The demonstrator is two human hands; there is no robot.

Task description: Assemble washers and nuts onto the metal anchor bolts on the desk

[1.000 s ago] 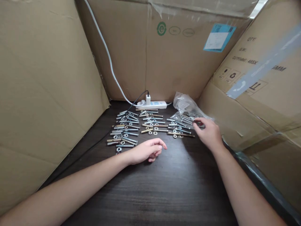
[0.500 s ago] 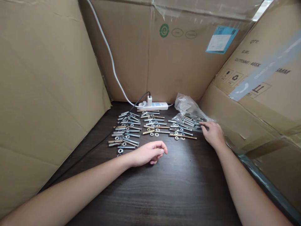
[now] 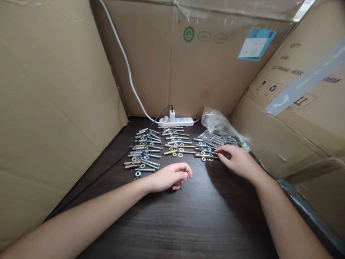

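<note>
My left hand (image 3: 169,177) rests on the dark table, loosely curled, with nothing in it. Just behind its wrist lie a nut (image 3: 138,173) and a column of silver and brass-coloured expansion bolts (image 3: 151,155) with sleeves, nuts and washers. My right hand (image 3: 238,162) reaches over the right-hand column, thumb and forefinger slightly apart at the ends of a silver bolt (image 3: 208,151) and a brass-coloured bolt (image 3: 205,155). Its fingers hide those ends, and whether they touch is unclear. Behind this hand, more bolts (image 3: 223,138) lie heaped at the mouth of a clear plastic bag (image 3: 215,120).
A middle column of bolts (image 3: 176,138) lies between the others. Behind stands a white power strip (image 3: 185,122) with a plugged-in charger (image 3: 171,116). A black cable (image 3: 102,174) crosses the table on the left. Cardboard boxes (image 3: 145,64) wall in the table.
My right hand has moved left and nearer, from the heap by the bag to the right-hand column of bolts. My left hand has stayed in place.
</note>
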